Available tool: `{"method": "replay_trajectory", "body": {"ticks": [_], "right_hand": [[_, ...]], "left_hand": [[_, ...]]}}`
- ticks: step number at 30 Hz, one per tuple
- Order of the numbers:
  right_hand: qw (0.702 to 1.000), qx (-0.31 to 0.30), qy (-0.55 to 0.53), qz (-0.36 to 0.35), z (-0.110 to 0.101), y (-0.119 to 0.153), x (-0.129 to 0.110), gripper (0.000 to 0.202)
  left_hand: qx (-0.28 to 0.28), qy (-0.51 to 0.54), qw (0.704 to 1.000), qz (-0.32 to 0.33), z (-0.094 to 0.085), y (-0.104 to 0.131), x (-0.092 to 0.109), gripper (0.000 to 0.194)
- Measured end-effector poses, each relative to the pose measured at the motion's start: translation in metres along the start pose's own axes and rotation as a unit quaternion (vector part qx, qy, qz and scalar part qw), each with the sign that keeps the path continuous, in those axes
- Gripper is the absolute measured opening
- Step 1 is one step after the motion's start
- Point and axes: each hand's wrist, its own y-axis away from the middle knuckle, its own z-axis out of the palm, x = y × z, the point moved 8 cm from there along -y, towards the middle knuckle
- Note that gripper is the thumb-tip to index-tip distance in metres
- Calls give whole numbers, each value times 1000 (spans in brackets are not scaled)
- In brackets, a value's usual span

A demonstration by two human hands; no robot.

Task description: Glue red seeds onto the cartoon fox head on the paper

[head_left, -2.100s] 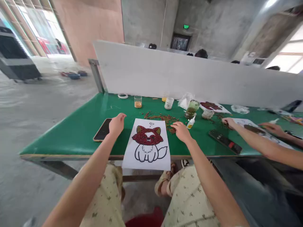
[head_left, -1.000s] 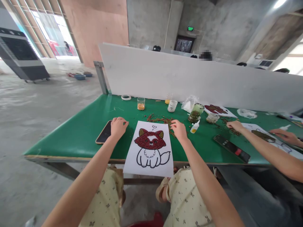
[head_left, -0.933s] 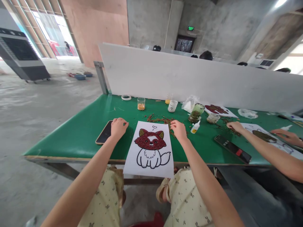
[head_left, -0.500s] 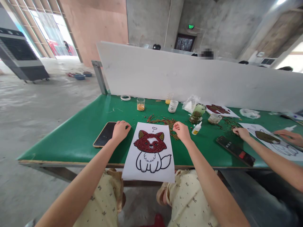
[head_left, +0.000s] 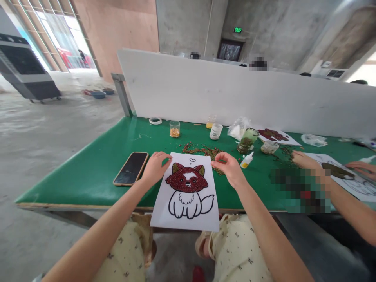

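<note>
A white sheet with a fox drawing (head_left: 193, 207) lies before me, its lower end jutting past the table's front edge. The fox's head is covered in dark red grains, with olive-green grains in the ears; its body is bare outline. At the upper left edge of the paper, my left hand (head_left: 156, 168) has its fingers stretched out, tips at the margin. Across from it, my right hand (head_left: 230, 169) has thumb and forefinger apart beside the right edge. Behind that hand are scattered green and red grains (head_left: 213, 152). A small white glue bottle (head_left: 246, 160) stands to its right.
A phone (head_left: 131, 168) lies left on the green table (head_left: 88, 172). Farther back are a jar of yellow grains (head_left: 174, 129), a clear jar (head_left: 216, 131) and a greenish jar (head_left: 247, 141). At right, a co-worker's hand (head_left: 307, 162) is beside another drawing (head_left: 352, 188). A white partition (head_left: 220, 94) stands behind.
My left hand has moved right, off the phone, to the paper's left edge. My right hand's fingers have opened and come to the right edge.
</note>
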Motion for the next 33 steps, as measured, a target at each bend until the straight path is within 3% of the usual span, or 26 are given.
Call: {"method": "replay_trajectory", "body": {"ticks": [6,10,14,21,28,33], "right_hand": [[966,-127,-221,34,56,36,-28,27],[941,-186,-280,42,78,51,-31,29],[940,-201,-272,39,87,58,-28,35],[929,-227,-286,54,99,65,-26,36],[897,-291,-313,114,111,73,-16,32],[834,-398,-355,140,127,91,-14,32]], "left_hand": [[51,193,967,159,-36,31,115,31],[89,258,940,206,-55,45,151,30],[127,259,937,195,-65,47,152,22],[141,276,933,186,-73,45,147,12],[34,398,916,40,-51,41,131,19],[-32,480,876,-15,-38,47,134,17]]}}
